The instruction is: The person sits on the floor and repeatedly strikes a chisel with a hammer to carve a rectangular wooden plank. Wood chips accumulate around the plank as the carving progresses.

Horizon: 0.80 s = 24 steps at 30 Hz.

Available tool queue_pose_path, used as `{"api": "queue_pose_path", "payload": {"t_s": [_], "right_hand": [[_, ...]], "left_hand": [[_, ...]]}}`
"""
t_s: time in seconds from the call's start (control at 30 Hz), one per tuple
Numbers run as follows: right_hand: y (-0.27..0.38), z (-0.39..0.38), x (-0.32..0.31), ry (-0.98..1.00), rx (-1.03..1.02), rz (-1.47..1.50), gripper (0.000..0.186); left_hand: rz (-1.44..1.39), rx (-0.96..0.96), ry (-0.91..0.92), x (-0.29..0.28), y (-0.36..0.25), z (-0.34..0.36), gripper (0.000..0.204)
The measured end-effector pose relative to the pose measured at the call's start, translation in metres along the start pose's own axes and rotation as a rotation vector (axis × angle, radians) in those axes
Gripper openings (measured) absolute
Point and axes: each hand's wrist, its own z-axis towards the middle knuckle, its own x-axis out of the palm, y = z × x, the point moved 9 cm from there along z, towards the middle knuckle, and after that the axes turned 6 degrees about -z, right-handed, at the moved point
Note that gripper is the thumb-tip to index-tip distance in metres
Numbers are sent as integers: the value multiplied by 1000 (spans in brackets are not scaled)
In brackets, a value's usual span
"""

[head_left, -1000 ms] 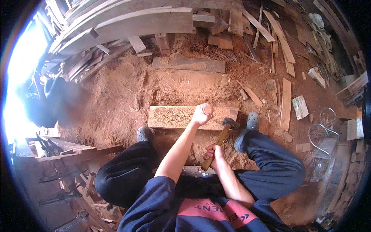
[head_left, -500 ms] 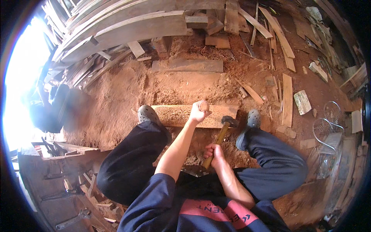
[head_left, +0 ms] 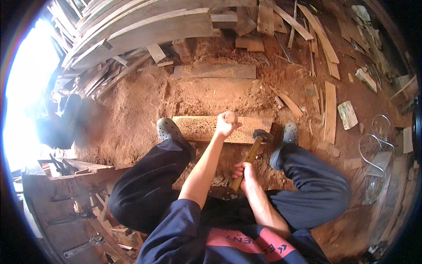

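Observation:
My left hand (head_left: 223, 127) is closed around an upright tool, of which only the round wooden handle end (head_left: 231, 117) shows above the fist. The tool's lower part is hidden beneath the hand. Under it lies a plank (head_left: 193, 128) whose left part has a rough, pitted surface and whose right end is smoother. In my right hand (head_left: 246, 175) is a hammer (head_left: 252, 153), gripped low on its wooden handle. The dark hammer head (head_left: 262, 135) is over the plank's right part; whether it touches the wood, I cannot tell.
My grey clogs (head_left: 168, 130) flank the plank on reddish, dusty ground. Beyond it lies another flat board (head_left: 214, 71). Stacked planks (head_left: 162, 28) fill the far left; loose strips (head_left: 329, 112) and a wire coil (head_left: 371, 147) lie right. Scrap wood (head_left: 105, 215) sits at lower left.

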Motion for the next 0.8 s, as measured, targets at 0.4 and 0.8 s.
{"api": "queue_pose_path", "payload": {"t_s": [0.4,0.8], "right_hand": [[0,-5,-1,-61,48,-60,25],[-5,-4,17,-104,74,6,29]], "left_hand": [[-794,110,-172,-91,31,10,27],[-646,-10,-363,-87,35,7,26]]}}
